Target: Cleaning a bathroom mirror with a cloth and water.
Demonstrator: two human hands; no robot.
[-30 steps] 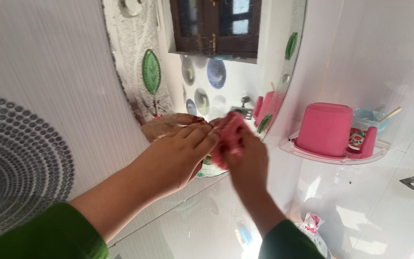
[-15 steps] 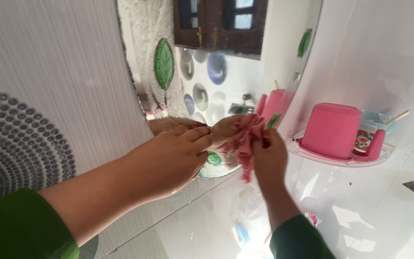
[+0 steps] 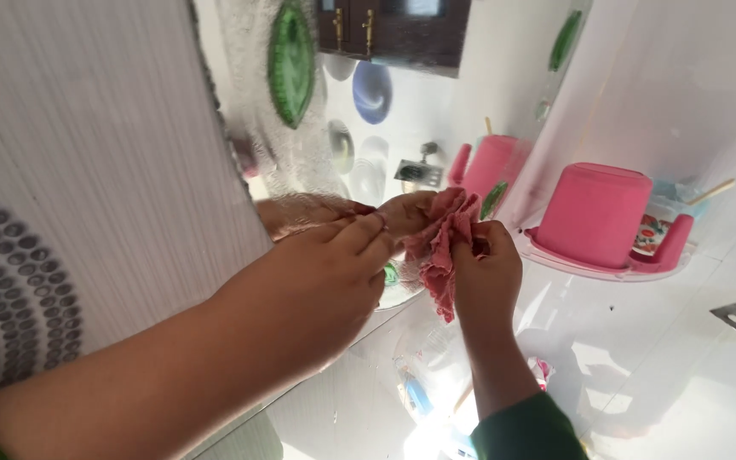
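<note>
Both hands shifted lower along mirror [image 3: 300, 128]. Right hand [image 3: 487, 277] pinched shut on crumpled pink cloth [image 3: 440, 247], cloth against mirror's lower edge. Left hand [image 3: 321, 281] loosely curled, fingertips on glass, holding nothing. Mirror looks streaky; wiping seems unfinished. Pink cup [image 3: 594, 213] right of mirror.

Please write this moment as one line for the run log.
left hand: flat on mirror | right hand: holds pink cloth at mirror edge | pink cup upside down on corner shelf

Pink cloth [image 3: 439, 255] half hidden — right-hand fingers [image 3: 489, 247] cover it.
</note>
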